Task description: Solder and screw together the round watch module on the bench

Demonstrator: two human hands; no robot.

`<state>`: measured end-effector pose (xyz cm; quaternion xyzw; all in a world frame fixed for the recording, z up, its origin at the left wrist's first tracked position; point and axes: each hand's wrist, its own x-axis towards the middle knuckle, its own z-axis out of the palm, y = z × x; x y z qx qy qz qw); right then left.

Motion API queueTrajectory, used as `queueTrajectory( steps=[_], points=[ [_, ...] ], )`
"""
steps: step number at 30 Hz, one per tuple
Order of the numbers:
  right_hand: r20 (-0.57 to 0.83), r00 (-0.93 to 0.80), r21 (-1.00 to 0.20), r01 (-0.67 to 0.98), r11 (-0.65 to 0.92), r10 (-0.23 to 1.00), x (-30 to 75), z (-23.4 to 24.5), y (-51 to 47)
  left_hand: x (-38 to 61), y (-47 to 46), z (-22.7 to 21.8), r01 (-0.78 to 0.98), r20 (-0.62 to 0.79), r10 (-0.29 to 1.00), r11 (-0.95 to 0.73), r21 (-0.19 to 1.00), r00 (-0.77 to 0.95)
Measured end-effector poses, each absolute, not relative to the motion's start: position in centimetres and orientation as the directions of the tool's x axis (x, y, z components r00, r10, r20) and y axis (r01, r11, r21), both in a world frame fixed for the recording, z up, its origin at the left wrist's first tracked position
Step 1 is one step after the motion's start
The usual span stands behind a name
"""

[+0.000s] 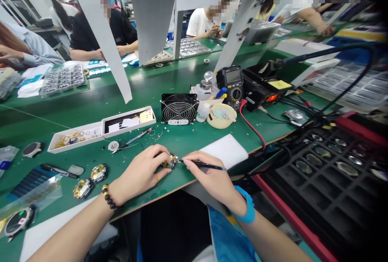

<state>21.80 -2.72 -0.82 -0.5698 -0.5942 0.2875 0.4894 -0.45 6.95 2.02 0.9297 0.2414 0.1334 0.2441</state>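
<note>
- Low wrists resting near the edge of the green-topped workbench [127, 100] favour steady, fine tip work.
- Left hand [141, 169]: fingers curled, pinching a small round gold-and-black watch module [169, 162].
- Right hand [209, 172]: fingers closed around a slim black pen-shaped tool [206, 166], its tip at the module.
- Module: twelve o'clock from the wrists, between both hands.

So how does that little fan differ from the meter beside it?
The fan is a squat square with a round wire grille, while the meter is taller and narrower, with a screen and a dial. The fan also sits nearer the front of the green bench than the meter does. Both are dark-bodied.
</note>
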Motion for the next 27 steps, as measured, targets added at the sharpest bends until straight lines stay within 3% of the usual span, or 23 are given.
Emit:
queueTrajectory(
  steps=[12, 27],
  points=[
    [0.220, 0.125, -0.901, 0.405, 0.153, 0.967, 21.97, -0.49, -2.51, -0.58, 6.76, 2.27, 0.395, 0.119, 0.536, -0.737, 0.548, 0.836],
    [0.066, 0.160, -0.965, 0.263, 0.022, 0.985, 22.33, -0.56, -2.08, -0.73, 6.69, 2.51, 0.413, 0.083, 0.534, -0.734, 0.540, 0.841]
  ],
)
